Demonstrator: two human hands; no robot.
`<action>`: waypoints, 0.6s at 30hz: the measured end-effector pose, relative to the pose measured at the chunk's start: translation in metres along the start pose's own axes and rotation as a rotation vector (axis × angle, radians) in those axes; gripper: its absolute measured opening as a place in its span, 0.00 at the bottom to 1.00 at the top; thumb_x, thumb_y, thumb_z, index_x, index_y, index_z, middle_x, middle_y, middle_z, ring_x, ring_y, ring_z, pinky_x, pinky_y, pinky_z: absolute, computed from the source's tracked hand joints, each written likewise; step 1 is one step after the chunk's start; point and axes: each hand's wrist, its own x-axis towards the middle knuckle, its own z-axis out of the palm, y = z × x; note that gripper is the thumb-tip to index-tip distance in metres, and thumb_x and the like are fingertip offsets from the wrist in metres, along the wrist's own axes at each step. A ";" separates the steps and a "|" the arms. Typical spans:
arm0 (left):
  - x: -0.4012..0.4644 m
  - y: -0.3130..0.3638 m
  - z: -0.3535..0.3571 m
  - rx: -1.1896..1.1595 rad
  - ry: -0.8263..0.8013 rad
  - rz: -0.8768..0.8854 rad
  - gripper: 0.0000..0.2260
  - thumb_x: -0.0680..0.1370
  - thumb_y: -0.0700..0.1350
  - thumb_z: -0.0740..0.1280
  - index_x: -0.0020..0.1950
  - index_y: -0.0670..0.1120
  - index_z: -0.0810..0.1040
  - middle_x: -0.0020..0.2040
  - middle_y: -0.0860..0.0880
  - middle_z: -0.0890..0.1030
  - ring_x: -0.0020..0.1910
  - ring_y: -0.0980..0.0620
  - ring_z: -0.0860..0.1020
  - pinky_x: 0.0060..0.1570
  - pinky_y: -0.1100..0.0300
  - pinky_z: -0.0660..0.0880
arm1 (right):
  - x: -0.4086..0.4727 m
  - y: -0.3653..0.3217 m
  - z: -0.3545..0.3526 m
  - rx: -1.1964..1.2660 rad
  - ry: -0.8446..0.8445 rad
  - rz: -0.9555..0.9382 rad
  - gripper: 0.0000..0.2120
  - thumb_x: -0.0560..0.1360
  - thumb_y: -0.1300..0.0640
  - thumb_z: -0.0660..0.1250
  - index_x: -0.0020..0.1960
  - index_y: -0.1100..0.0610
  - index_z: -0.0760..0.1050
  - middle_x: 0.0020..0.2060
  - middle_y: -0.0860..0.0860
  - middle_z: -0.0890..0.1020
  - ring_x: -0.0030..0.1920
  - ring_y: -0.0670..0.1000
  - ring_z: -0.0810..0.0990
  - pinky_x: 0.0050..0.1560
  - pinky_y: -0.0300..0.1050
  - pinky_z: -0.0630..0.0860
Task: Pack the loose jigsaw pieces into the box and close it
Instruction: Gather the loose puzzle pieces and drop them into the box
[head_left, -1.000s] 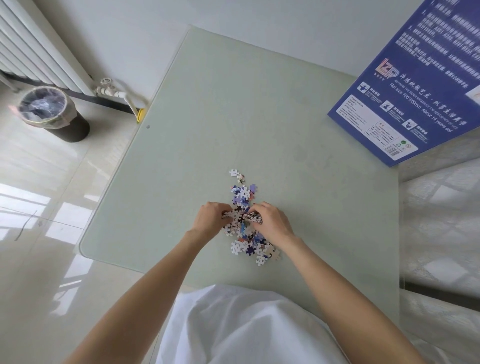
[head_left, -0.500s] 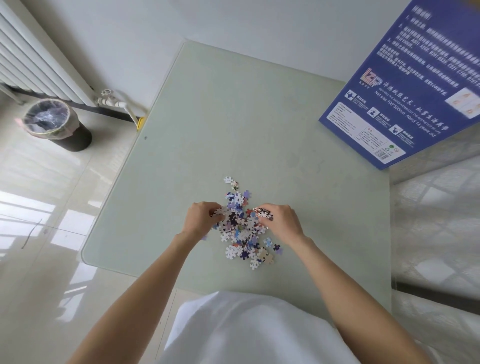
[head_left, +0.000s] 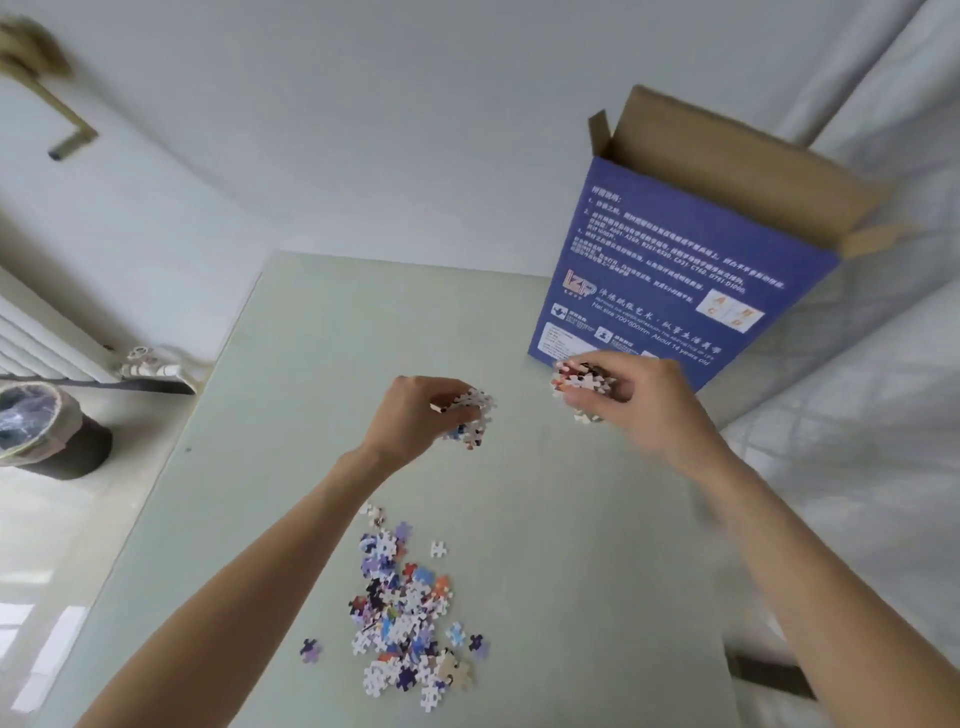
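A: Both hands have come up off the pile since a moment ago, each with a bunch of pieces

B: What grip?

A: The left hand (head_left: 415, 415) has its fingers curled round a clump of jigsaw pieces (head_left: 471, 415), held above the table (head_left: 311, 364). The right hand (head_left: 634, 400) pinches a second clump (head_left: 582, 387), just in front of the lower part of the box (head_left: 675, 270)

B: And the box?

A: Blue, standing at the far right corner of the table, top flaps open, brown inside showing

B: The rest of the pieces?

A: A loose pile (head_left: 405, 618) lies on the table nearer the person, between the forearms, with a few strays beside it. A bin (head_left: 47, 431) stands on the floor at left
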 end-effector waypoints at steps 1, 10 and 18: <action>0.023 0.017 0.001 -0.004 -0.003 0.053 0.03 0.72 0.46 0.72 0.42 0.47 0.83 0.35 0.53 0.82 0.34 0.62 0.78 0.36 0.68 0.70 | 0.010 -0.004 -0.026 0.003 0.077 -0.038 0.11 0.70 0.55 0.73 0.51 0.46 0.80 0.43 0.42 0.84 0.43 0.44 0.83 0.48 0.40 0.79; 0.147 0.106 0.013 0.028 0.029 0.291 0.05 0.71 0.46 0.73 0.42 0.45 0.82 0.36 0.47 0.82 0.36 0.52 0.79 0.39 0.56 0.74 | 0.106 0.023 -0.153 -0.390 0.535 -0.179 0.10 0.73 0.53 0.69 0.55 0.49 0.80 0.48 0.46 0.84 0.45 0.45 0.80 0.47 0.40 0.75; 0.230 0.182 0.012 0.004 0.240 0.521 0.07 0.72 0.44 0.72 0.48 0.44 0.83 0.40 0.52 0.83 0.35 0.61 0.78 0.38 0.69 0.75 | 0.132 0.065 -0.172 -0.458 0.456 -0.094 0.12 0.74 0.55 0.69 0.57 0.49 0.79 0.48 0.49 0.84 0.46 0.49 0.80 0.46 0.44 0.75</action>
